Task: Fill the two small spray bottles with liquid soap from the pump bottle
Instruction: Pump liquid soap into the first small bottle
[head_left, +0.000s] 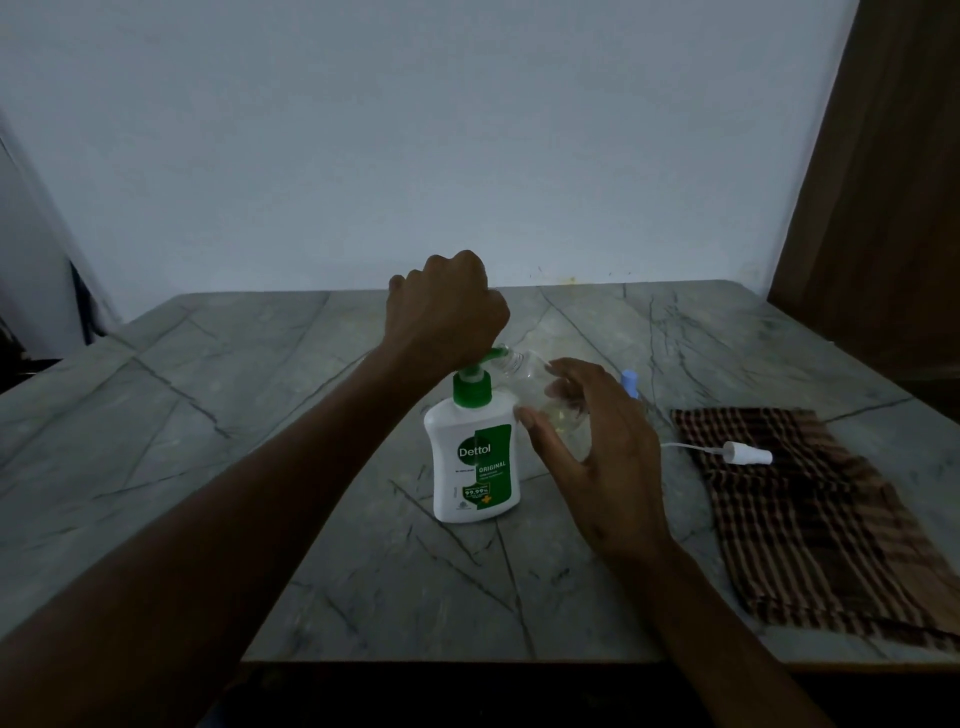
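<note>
While left hand (447, 306), fist curled, bears down on green pump of Dettol pump bottle (475, 457) near table (208, 415) centre, right hand (597, 447) grips tilted clear spray bottle (545, 395), neck at spout; little yellowish soap inside, so first fill looks barely begun. Second bottle, blue cap (630, 382), behind right hand, seemingly untouched. White sprayer head (748, 453) lies on checked cloth (810, 519) at right edge. Left half of table offers room.
</note>
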